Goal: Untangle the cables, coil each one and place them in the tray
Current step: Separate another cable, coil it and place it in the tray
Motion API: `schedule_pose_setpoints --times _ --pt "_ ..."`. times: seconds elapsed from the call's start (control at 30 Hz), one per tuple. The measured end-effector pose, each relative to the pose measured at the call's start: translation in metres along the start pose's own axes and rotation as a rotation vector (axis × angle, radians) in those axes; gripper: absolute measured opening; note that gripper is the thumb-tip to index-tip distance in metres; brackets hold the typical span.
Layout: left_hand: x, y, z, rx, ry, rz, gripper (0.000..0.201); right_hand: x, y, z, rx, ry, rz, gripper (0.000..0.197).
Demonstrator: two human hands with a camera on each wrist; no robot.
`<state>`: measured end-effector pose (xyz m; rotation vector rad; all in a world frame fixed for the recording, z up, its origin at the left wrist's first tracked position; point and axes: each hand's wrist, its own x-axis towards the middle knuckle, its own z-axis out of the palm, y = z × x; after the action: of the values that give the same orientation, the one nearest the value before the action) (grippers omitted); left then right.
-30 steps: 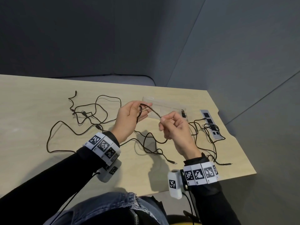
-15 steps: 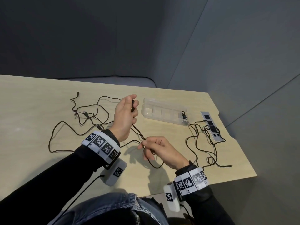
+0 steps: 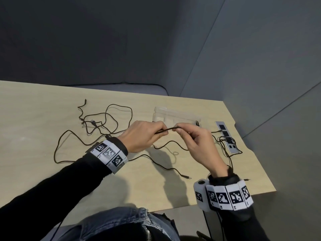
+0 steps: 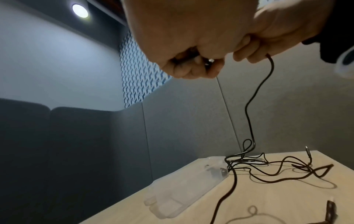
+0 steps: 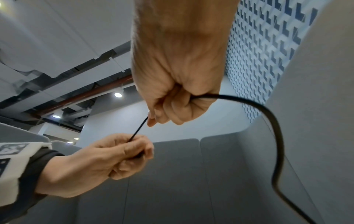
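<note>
Head view cable [image 3: 165, 130]: taut stretch runs 9-to-3 o'clock
left hand [image 3: 140, 136]: fist clamped round it
right hand [image 3: 196, 143]: fingertips pinching it

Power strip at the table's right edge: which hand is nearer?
Right. The right hand is just left of the power strip, over its tangle; the left hand is farther left, past the tray.

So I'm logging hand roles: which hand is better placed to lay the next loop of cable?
Probably the right hand. It pinches the cable where the slack trails to the table, so it can feed. The left hand grips the end as anchor.
</note>
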<state>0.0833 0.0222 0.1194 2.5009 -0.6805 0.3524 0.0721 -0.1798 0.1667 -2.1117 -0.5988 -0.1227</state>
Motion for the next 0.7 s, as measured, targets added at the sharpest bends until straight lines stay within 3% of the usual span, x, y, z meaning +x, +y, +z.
schedule_pose_setpoints --times 0.1,0.23,0.4,0.5,0.7 --pt "0.000 0.001 0.000 -0.274 -0.004 -0.042 0.017 0.003 0.003 0.003 0.189 0.078 0.116 0.019" --pt "-0.002 0.014 0.000 -0.644 0.073 -0.117 0.021 0.010 0.007 0.005 0.361 0.140 0.284 0.011" --pt "0.007 0.025 -0.008 -1.320 0.240 -0.452 0.029 0.005 0.026 0.013 0.521 0.151 0.393 0.018" --pt "0.011 0.025 -0.020 -1.447 0.325 -0.488 0.030 -0.005 0.036 0.019 0.559 0.109 0.384 0.024" --pt "0.013 0.022 -0.029 -1.592 0.495 -0.510 0.031 -0.025 0.040 0.036 0.470 -0.177 0.445 0.025"
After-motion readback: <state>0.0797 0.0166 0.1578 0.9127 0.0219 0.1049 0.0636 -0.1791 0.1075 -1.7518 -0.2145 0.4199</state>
